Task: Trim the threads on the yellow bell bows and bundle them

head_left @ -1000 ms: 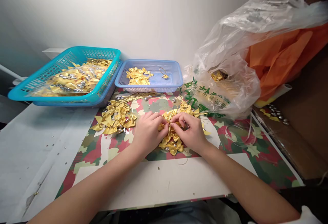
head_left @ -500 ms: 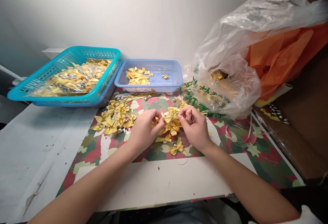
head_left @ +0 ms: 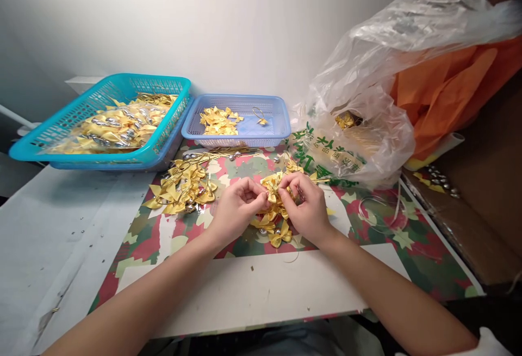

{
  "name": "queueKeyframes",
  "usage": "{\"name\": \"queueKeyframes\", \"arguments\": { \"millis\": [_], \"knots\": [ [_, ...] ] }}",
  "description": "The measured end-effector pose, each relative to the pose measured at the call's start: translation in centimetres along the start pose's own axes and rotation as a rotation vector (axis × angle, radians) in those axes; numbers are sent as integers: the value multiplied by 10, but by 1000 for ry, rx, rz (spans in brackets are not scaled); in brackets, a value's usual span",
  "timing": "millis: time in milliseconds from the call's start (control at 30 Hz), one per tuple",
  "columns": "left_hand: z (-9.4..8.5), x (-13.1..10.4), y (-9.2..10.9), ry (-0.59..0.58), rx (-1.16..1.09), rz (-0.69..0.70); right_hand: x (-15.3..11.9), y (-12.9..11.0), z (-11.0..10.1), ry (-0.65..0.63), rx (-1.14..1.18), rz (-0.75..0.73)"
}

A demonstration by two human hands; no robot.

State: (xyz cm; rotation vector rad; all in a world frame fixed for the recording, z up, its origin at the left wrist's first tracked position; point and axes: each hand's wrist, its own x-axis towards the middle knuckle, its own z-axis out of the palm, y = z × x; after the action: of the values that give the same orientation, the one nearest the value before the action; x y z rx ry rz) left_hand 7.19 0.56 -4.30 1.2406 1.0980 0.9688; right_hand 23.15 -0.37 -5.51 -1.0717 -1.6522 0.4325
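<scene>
A yellow ribbon bow (head_left: 272,186) is pinched between my two hands over a small heap of similar bows. My left hand (head_left: 240,204) has its thumb and forefinger closed on the bow's left side. On the other side, the fingertips of my right hand (head_left: 305,201) pinch close to the bow's middle; a dark bit shows inside that hand, too small to name. Under and in front of the hands lie loose bows (head_left: 280,235) with silver beads. Left of my hands sits another pile of yellow bows (head_left: 183,185) with gold ties and beads.
At the back left stands a turquoise basket (head_left: 157,147) with bagged bows. Beside it is a blue basket (head_left: 244,141) holding bows. A clear plastic bag (head_left: 367,155) with gold ties stands right. White paper (head_left: 244,291) covers the camouflage-patterned mat's front; a cardboard box (head_left: 481,225) borders the right.
My hands have drawn closer together around the bow, the left shifting right. The heap beneath has been nudged slightly, and the held bow has turned a little.
</scene>
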Motion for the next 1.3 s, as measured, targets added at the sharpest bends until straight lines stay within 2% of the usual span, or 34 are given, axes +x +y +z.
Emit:
{"name": "queueKeyframes", "arguments": {
  "millis": [133, 267, 367, 567, 767, 1100, 1300],
  "knots": [
    [1, 0, -2, 30, -54, 14, -1, -8, -4, 12, -34, -111],
    [0, 1, -4, 24, -159, 21, -2, -10, -7, -107, -119, -209],
    [-1, 1, -5, -5, -178, -8, -1, -7, -8, -177, -172, -228],
    [0, 0, -5, -31, -142, 24, 4, -2, -17, -312, -89, -164],
    [1, -4, -4, -83, -132, 54, 7, 4, -16, -323, -78, -268],
    [3, -5, -3, -41, -133, 63, 6, 7, -11, -215, -113, -315],
    [2, -6, -7, -32, -101, 76, 11, 6, -20, -409, -50, -279]
  ]
}}
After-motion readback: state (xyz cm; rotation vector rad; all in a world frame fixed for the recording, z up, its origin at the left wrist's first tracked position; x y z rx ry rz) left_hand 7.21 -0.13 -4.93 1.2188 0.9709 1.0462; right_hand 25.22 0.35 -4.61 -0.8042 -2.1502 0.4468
